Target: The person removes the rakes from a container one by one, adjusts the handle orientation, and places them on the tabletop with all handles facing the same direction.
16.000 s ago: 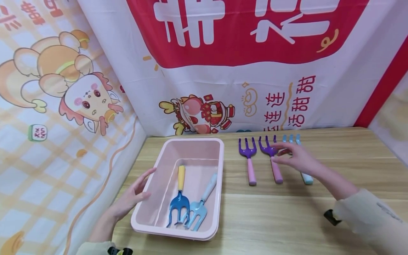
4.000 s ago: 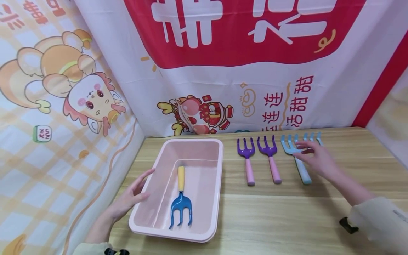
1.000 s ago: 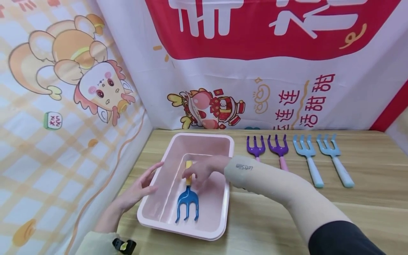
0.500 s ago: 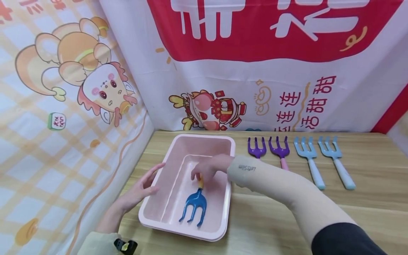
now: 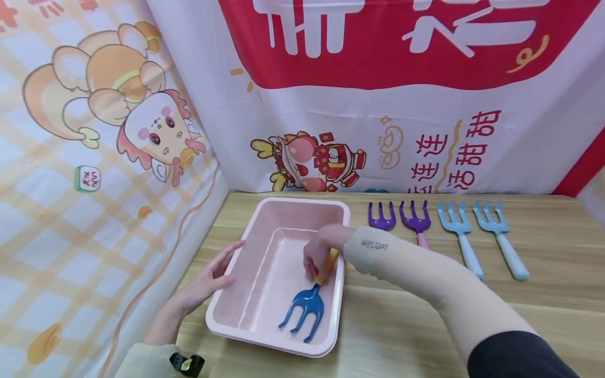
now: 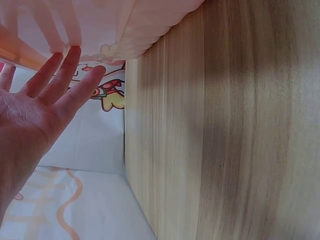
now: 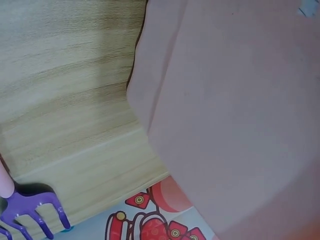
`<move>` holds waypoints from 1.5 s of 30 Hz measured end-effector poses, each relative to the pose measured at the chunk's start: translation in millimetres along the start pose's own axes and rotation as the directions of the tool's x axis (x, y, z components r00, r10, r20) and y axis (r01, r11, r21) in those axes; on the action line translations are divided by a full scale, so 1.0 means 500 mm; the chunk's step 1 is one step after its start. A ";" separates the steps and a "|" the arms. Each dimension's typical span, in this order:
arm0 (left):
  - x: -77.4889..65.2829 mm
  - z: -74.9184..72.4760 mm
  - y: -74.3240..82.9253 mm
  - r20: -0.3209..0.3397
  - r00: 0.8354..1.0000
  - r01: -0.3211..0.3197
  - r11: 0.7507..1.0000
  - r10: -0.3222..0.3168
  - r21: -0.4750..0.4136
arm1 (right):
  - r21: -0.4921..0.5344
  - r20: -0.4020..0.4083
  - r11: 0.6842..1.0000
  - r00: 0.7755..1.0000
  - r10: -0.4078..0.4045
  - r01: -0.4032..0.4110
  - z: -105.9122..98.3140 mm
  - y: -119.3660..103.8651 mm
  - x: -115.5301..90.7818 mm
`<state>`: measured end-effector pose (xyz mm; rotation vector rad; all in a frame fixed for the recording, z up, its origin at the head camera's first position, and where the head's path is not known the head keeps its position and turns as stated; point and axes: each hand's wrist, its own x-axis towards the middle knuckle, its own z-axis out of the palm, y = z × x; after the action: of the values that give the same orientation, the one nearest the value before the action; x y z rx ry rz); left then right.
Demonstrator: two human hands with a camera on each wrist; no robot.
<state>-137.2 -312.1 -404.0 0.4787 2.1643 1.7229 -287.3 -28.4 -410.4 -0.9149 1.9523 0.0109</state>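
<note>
In the head view my right hand (image 5: 317, 257) reaches into the pink plastic tub (image 5: 344, 294) and grips the yellow handle of a hand fork (image 5: 309, 303) with blue tines. The fork slants, its handle close to the tub's right wall and its tines pointing toward me. My left hand (image 5: 212, 275) is at the tub's left side, fingers extended. In the left wrist view, the fingertips of that left hand (image 6: 50, 102) meet the tub's outer wall (image 6: 100, 25). The right wrist view is mostly filled by the tub wall (image 7: 225, 110); the grip itself is hidden there.
Right of the tub, two purple hand forks, one farther left (image 5: 382, 222) and one nearer the middle (image 5: 417, 223), lie beside two light-blue ones, an inner (image 5: 465, 247) and an outer (image 5: 506, 244). My right forearm covers some pink handles. A printed cloth (image 5: 302, 115) hangs behind the table (image 5: 402, 325).
The light-blue fork once in the tub now lies at the row's right end. My right hand has since taken the yellow-handled fork and shifted it rightward inside the tub. My left hand stays put.
</note>
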 end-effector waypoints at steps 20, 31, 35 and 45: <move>0.000 0.002 0.000 0.000 1.000 -0.002 1.000 0.002 -0.008 | 0.058 0.032 0.991 0.993 0.115 -0.117 0.004 0.005 0.013; -0.001 0.006 0.000 -0.007 1.000 0.009 1.000 -0.009 0.006 | 0.176 0.012 0.984 0.999 0.037 -0.039 0.004 0.014 -0.001; 0.002 0.009 -0.002 0.000 1.000 0.014 1.000 -0.014 0.006 | 0.169 -0.013 0.983 0.997 -0.071 0.072 0.009 0.008 -0.027; -0.001 0.006 0.005 -0.019 0.999 0.027 0.999 -0.026 0.025 | 0.086 -0.176 0.965 0.957 -0.230 0.248 -0.012 -0.055 -0.152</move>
<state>-135.1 -309.1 -402.3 0.4399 2.1984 1.6947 -254.4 -5.1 -339.9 -1.1035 1.9582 -0.3163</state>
